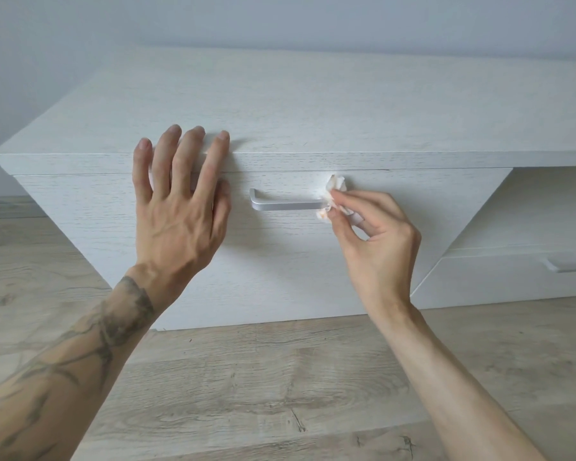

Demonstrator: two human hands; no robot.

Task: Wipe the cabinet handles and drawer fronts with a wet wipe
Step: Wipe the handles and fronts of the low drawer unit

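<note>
A low white wood-grain cabinet [280, 104] stands before me. Its large drawer front [280, 254] carries a silver bar handle [286, 205]. My right hand [376, 241] pinches a small crumpled white wet wipe [334, 194] against the right end of that handle, hiding the end. My left hand [177, 201] is spread flat with fingers apart, palm on the drawer front and fingertips over the cabinet's top front edge, left of the handle. It holds nothing.
To the right is an open niche [539, 207] and below it a lower drawer [499, 277] with a second handle [571, 265]. Pale wood-plank floor [280, 377] lies in front. A grey wall [280, 21] is behind.
</note>
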